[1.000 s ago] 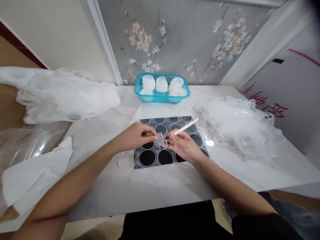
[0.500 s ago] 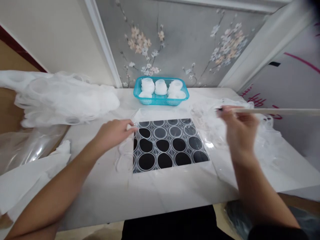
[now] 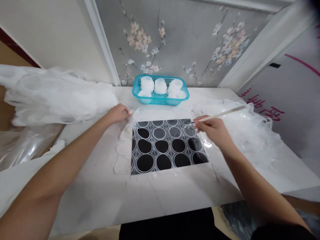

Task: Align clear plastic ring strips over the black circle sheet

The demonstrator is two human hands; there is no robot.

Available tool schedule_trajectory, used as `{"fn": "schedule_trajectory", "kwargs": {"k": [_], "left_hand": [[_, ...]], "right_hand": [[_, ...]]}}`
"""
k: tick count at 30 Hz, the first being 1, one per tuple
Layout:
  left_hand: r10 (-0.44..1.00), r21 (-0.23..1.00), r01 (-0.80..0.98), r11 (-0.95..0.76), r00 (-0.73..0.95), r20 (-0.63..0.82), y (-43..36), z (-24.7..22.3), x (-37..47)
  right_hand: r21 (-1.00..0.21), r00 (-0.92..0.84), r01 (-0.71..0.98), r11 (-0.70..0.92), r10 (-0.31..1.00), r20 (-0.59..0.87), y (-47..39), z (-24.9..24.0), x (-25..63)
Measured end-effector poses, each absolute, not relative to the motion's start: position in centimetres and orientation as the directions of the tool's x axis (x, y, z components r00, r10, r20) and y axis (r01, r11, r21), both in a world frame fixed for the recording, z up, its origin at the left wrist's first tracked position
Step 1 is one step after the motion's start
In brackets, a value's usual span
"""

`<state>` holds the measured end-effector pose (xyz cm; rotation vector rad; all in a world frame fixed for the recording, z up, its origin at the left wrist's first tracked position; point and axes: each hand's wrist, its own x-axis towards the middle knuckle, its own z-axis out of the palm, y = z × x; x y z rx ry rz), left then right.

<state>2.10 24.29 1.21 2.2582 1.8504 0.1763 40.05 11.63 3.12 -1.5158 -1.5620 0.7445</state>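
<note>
Clear film (image 3: 122, 147) lies between left hand (image 3: 118, 113) and right hand (image 3: 212, 128). Left hand pinches its far-left edge; right hand grips stick (image 3: 225, 112).

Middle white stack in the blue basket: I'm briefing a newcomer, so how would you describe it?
At the table's far edge, below the flowered panel, sits a blue basket. The middle stack inside is yours: it stands alone, while the left stack and right stack each have another in front.

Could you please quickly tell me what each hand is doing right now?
Left hand: fingers pinched at clear film; grip unclear.
Right hand: closed on a thin white stick.
</note>
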Motion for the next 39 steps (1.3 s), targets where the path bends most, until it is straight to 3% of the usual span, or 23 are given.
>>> {"fn": "schedule_trajectory", "kwargs": {"k": [4, 7, 12, 14, 26, 32, 39], "left_hand": [[0.987, 0.121, 0.991, -0.049, 0.03, 0.16, 24.1, 4.4, 1.9], [0.973, 0.012, 0.997, -0.08, 0.075, 0.218, 21.0, 5.6, 4.2], [0.852, -0.068, 0.85, -0.523, 0.521, -0.051, 12.6, 3.2, 9.5], [0.795, -0.083, 0.791, -0.607, 0.604, -0.061, 10.2, 1.9, 10.4], [0.758, -0.041, 0.759, -0.65, 0.644, -0.099, 9.6, 0.4, 9.8], [0.754, -0.019, 0.76, -0.65, 0.642, -0.142, 9.7, 0.5, 9.9], [0.76, -0.011, 0.769, -0.639, 0.629, -0.166, 9.7, 0.6, 10.0]], "right_hand": [[-0.881, -0.138, 0.459, 0.117, 0.989, 0.059, 12.7, 1.6, 35.1], [-0.878, -0.207, 0.461, 0.131, 0.978, 0.038, 13.3, 1.0, 32.8], [-0.903, -0.291, 0.398, 0.165, 0.956, 0.046, 13.5, 0.0, 31.2], [-0.905, -0.291, 0.394, 0.161, 0.956, 0.044, 13.2, -0.7, 31.1], [-0.863, -0.344, 0.433, 0.261, 0.933, 0.11, 12.5, -2.2, 31.1], [-0.752, -0.401, 0.461, 0.472, 0.866, 0.298, 11.8, -2.3, 31.1], [-0.782, -0.356, 0.457, 0.425, 0.892, 0.277, 11.8, -2.6, 31.2]]}}
